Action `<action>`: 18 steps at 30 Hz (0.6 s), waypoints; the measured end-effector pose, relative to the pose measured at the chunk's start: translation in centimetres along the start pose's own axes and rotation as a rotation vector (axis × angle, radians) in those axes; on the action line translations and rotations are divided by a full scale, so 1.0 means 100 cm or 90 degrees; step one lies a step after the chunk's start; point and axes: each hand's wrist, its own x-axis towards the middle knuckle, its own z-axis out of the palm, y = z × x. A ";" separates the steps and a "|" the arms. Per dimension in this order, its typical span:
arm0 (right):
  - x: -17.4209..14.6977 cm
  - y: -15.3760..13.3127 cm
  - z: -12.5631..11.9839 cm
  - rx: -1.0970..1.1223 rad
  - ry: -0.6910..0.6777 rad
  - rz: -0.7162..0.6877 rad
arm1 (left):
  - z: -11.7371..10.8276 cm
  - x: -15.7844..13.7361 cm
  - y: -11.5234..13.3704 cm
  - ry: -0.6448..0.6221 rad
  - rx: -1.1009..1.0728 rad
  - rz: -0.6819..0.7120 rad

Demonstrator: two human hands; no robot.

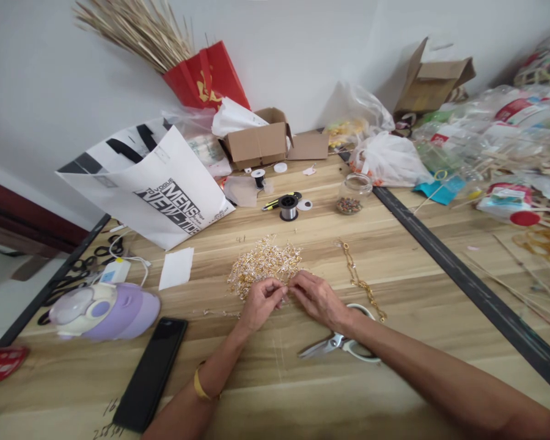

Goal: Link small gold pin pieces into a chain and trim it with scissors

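Note:
My left hand (pixel 263 300) and my right hand (pixel 318 297) meet fingertip to fingertip over the wooden table. Both are pinched closed, and whatever is between the fingertips is too small to make out. Just beyond them lies a heap of gold and clear beaded pieces (pixel 261 263), partly covered by my left hand. A gold chain (pixel 360 283) stretches out to the right of my right hand. Under my right wrist rest scissors (pixel 334 342) with pale handles, spread apart and partly hidden by the forearm. A short strand of beads (pixel 220 313) lies left of my left hand.
A black phone (pixel 151 373) and a purple device (pixel 112 310) lie to the left, near a white paper bag (pixel 151 183). Wire spool (pixel 288 212), glass jar (pixel 349 198) and cardboard box (pixel 256 143) stand behind. Plastic bottles (pixel 513 116) crowd the right.

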 end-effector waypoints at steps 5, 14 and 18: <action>0.000 0.004 0.001 0.013 0.037 0.030 | 0.000 0.000 0.000 -0.008 -0.009 -0.008; 0.000 0.002 -0.002 0.046 0.058 0.058 | 0.000 0.000 0.002 -0.011 -0.028 -0.016; 0.000 0.000 -0.003 0.070 0.070 0.045 | 0.000 0.001 -0.001 -0.015 -0.033 -0.019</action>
